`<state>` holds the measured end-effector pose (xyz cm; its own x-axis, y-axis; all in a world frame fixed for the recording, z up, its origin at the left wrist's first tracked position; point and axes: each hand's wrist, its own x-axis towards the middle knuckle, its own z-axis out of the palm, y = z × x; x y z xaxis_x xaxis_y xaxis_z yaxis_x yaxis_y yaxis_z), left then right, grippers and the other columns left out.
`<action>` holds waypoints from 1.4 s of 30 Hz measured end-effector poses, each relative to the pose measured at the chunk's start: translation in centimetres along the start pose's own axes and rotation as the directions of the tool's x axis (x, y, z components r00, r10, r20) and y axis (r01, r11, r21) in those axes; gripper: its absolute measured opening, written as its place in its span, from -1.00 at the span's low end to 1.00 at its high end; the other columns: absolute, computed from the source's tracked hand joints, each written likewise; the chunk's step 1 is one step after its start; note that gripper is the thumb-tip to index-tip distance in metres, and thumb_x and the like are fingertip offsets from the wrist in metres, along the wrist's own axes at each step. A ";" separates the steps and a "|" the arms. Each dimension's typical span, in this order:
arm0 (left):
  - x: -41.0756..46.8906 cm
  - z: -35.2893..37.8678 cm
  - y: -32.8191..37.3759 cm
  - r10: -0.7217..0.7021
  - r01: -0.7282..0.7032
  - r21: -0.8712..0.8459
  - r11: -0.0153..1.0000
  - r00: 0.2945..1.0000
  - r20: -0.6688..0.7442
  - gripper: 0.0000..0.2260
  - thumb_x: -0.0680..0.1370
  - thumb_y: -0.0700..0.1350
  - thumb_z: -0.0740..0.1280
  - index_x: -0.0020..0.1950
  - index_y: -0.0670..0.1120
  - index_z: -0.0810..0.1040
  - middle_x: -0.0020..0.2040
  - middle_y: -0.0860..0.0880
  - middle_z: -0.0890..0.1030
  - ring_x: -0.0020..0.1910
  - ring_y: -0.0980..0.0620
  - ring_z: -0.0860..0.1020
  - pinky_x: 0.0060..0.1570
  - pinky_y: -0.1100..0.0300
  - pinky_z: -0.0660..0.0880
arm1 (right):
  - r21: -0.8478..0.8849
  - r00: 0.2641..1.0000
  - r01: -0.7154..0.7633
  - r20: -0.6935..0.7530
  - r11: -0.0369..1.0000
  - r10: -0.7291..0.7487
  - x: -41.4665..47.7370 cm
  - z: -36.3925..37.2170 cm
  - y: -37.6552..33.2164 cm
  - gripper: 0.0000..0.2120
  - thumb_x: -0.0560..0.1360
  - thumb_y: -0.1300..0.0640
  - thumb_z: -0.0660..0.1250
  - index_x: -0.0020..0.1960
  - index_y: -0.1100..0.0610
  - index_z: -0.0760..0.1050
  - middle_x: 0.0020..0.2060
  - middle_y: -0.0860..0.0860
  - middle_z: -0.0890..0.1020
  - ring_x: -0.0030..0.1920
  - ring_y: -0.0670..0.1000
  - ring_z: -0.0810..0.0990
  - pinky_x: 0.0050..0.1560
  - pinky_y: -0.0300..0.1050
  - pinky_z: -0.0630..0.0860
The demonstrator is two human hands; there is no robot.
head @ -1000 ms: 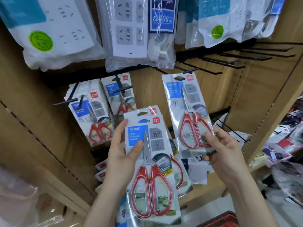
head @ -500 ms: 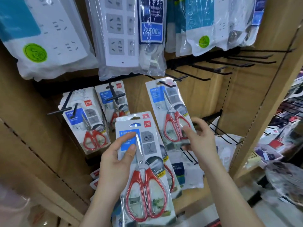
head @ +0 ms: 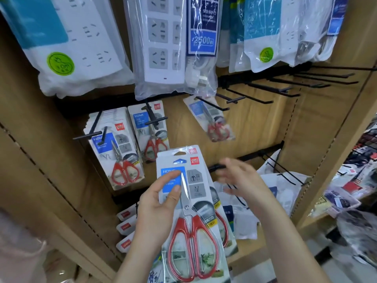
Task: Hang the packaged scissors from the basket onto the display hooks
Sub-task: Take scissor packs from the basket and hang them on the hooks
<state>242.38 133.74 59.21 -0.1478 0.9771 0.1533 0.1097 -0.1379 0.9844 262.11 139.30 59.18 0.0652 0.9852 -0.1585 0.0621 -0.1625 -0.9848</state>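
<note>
Since half a second ago: right hand [head: 238, 180] has come off the scissors pack it was steadying and has drawn back toward the left hand [head: 157, 209]. That hung pack [head: 214, 123] now dangles from its hook [head: 212, 105], tilted and blurred, probably mid-swing.

Left hand grips the front pack [head: 189, 201], thumb [head: 173, 187] pressed across the blue label and the other fingers hidden behind the card. At least one second pack [head: 222, 221] sits behind it in the same grip, with a red handle showing at its right edge.

Right hand: fingers spread and loose, holding nothing. It hovers just right of the front pack's upper half. Blur hides whether it touches the pack.

Handling, as judged:
- Light and flat, with a stiff card back and a slick clear plastic front.
- Weight sits low at the handles, so a hung pack will swing.
- Not fragile.
- Best hold is a pinch on the card edges near the top, just under the hang slot [head: 180, 153], to steer the slot onto a hook tip.

More scissors packs [head: 120, 152] hang at left. Empty hooks [head: 255, 97] run along the rail to the right. Bagged power strips [head: 163, 37] hang above. Basket not in view.
</note>
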 end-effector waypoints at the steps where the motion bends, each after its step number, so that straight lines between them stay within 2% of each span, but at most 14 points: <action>1: 0.0 0.2 -0.2 -0.006 0.006 -0.007 1.000 1.000 0.008 -0.75 0.45 0.06 0.34 0.05 0.36 0.63 0.14 0.39 0.58 0.31 0.13 0.50 0.28 -0.17 0.47 | -0.048 0.992 -0.038 0.119 0.998 0.044 -1.1 -0.2 0.6 -0.68 0.60 -0.15 0.22 0.24 -0.01 0.53 0.07 0.00 0.68 0.02 -0.03 0.66 0.01 -0.11 0.59; 4: 0.0 0.6 -0.9 -0.033 0.034 -0.034 0.999 0.999 0.024 -0.74 0.41 0.11 0.34 0.07 0.33 0.63 0.18 0.30 0.60 0.30 0.06 0.53 0.25 -0.20 0.49 | -0.034 0.926 -0.039 0.375 0.999 0.049 -3.4 -0.7 1.8 -0.69 0.63 -0.05 0.19 0.10 0.11 0.61 -0.18 -0.02 0.72 -0.17 -0.03 0.68 -0.08 -0.12 0.58; 6: 0.1 1.0 -1.2 -0.049 0.050 -0.056 0.997 0.998 0.031 -0.74 0.42 0.11 0.35 0.09 0.31 0.62 0.20 0.25 0.60 0.31 0.03 0.52 0.24 -0.22 0.48 | 0.038 0.919 -0.026 0.394 0.999 0.009 -3.8 -0.8 2.6 -0.76 0.63 0.06 0.23 0.12 0.12 0.63 -0.08 0.12 0.73 -0.07 0.17 0.70 -0.03 0.02 0.60; 8: 0.3 1.4 -1.2 -0.035 0.037 -0.071 0.997 0.999 0.028 -0.72 0.45 0.10 0.35 0.14 0.30 0.60 0.24 0.21 0.59 0.32 0.02 0.51 0.24 -0.22 0.48 | 0.098 0.942 0.004 0.334 0.995 -0.036 -3.9 -0.8 3.0 -0.80 0.61 0.13 0.27 0.12 0.15 0.63 -0.05 0.19 0.72 -0.02 0.27 0.69 -0.08 0.00 0.62; 13: 0.4 2.0 -1.3 -0.007 0.002 -0.166 0.986 1.000 -0.028 -0.65 0.59 -0.14 0.32 0.22 0.32 0.50 0.28 0.13 0.59 0.30 0.00 0.54 0.26 -0.13 0.49 | 0.119 0.978 0.158 0.120 0.980 -0.172 -4.0 -0.4 3.2 -0.83 0.60 0.24 0.28 0.05 0.14 0.65 -0.13 0.09 0.75 -0.09 0.11 0.73 -0.06 -0.03 0.61; 15: 0.4 2.1 -1.6 0.027 -0.031 -0.121 0.992 0.999 -0.030 -0.66 0.61 -0.14 0.31 0.25 0.28 0.50 0.31 0.20 0.55 0.34 0.11 0.48 0.35 -0.08 0.42 | 0.113 0.977 0.196 0.056 0.974 -0.203 -4.0 -0.2 3.5 -0.82 0.60 0.25 0.27 0.06 0.12 0.65 -0.11 0.04 0.75 -0.08 0.07 0.73 -0.03 0.00 0.62; 17: 0.3 2.1 -1.6 0.045 -0.047 -0.066 0.997 0.999 -0.027 -0.71 0.61 -0.11 0.30 0.22 0.25 0.53 0.26 0.34 0.53 0.32 0.32 0.43 0.35 0.15 0.39 | 0.128 0.974 0.225 -0.028 0.966 -0.223 -4.0 0.2 3.8 -0.81 0.62 0.25 0.24 0.05 0.12 0.64 -0.11 0.02 0.75 -0.07 0.06 0.72 -0.05 -0.01 0.62; 19: 0.2 2.3 -1.4 0.044 -0.044 -0.043 0.998 0.999 0.007 -0.75 0.60 -0.11 0.30 0.16 0.23 0.57 0.21 0.37 0.54 0.25 0.44 0.42 0.20 0.43 0.37 | 0.140 0.967 0.244 -0.114 0.960 -0.229 -4.0 0.4 4.0 -0.80 0.62 0.24 0.23 0.05 0.12 0.63 -0.11 0.01 0.75 -0.07 0.03 0.72 -0.07 -0.04 0.62; 21: 0.1 2.6 -1.1 0.049 -0.048 -0.023 0.999 0.998 0.042 -0.74 0.60 -0.16 0.31 0.15 0.19 0.58 0.18 0.39 0.55 0.20 0.50 0.41 0.08 0.56 0.36 | 0.127 0.958 0.261 -0.155 0.957 -0.241 -4.0 0.3 4.1 -0.81 0.63 0.22 0.23 0.02 0.12 0.63 -0.13 0.02 0.74 -0.09 0.04 0.71 -0.07 -0.03 0.61; 26: -0.2 2.0 -0.7 0.057 -0.062 -0.046 0.997 0.993 -0.104 -0.74 0.59 -0.19 0.32 0.13 0.17 0.60 0.13 0.49 0.52 0.17 0.59 0.36 0.10 0.52 0.31 | 0.126 0.942 0.313 -0.171 0.941 -0.290 -3.9 -0.1 3.6 -0.78 0.63 0.19 0.22 -0.06 0.12 0.63 -0.22 0.03 0.73 -0.19 -0.01 0.69 -0.20 -0.21 0.57; 31: -0.5 -1.6 -0.4 0.029 -0.051 -0.077 0.996 0.966 -0.257 -0.69 0.58 -0.33 0.31 -0.05 0.07 0.68 0.02 0.26 0.68 0.11 0.42 0.53 0.18 0.29 0.40 | 0.074 0.916 0.384 -0.156 0.920 -0.370 -2.8 0.1 2.7 -0.78 0.62 0.19 0.23 -0.03 0.02 0.64 -0.17 -0.03 0.73 -0.11 -0.06 0.68 -0.09 -0.20 0.58; 34: -0.7 -2.9 -0.2 -0.056 0.014 -0.181 0.983 0.972 -0.229 -0.66 0.55 -0.38 0.30 0.00 0.05 0.70 0.09 0.16 0.69 0.18 0.24 0.58 0.28 0.05 0.45 | 0.100 0.922 0.377 -0.136 0.921 -0.363 -2.2 0.6 1.8 -0.78 0.62 0.21 0.23 -0.03 0.05 0.64 -0.19 -0.03 0.73 -0.15 -0.06 0.68 -0.16 -0.25 0.56; 37: -1.3 -2.9 0.4 -0.110 0.062 -0.348 0.935 0.987 -0.121 -0.61 0.51 -0.34 0.30 0.16 0.11 0.61 0.09 -0.11 0.70 0.09 -0.11 0.66 0.13 -0.12 0.56 | 0.190 0.942 0.333 -0.109 0.924 -0.317 -2.2 0.8 1.0 -0.79 0.62 0.22 0.24 -0.03 0.12 0.65 -0.25 0.01 0.72 -0.20 -0.07 0.67 -0.21 -0.28 0.56; 42: -1.9 -3.1 1.0 -0.099 0.059 -0.420 0.906 0.992 -0.076 -0.55 0.42 -0.22 0.33 0.24 0.15 0.54 0.15 -0.17 0.67 0.13 -0.25 0.63 0.16 -0.23 0.50 | 0.183 0.949 0.303 0.034 0.935 -0.314 -2.3 1.7 0.2 -0.79 0.61 0.20 0.26 -0.04 0.17 0.67 -0.19 0.19 0.72 -0.16 0.12 0.67 -0.08 0.04 0.59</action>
<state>239.74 131.24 60.16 -0.2321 0.9708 0.0609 -0.3225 -0.1359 0.9368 260.26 137.07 59.20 0.0082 0.9876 0.1569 -0.1040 0.1569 -0.9821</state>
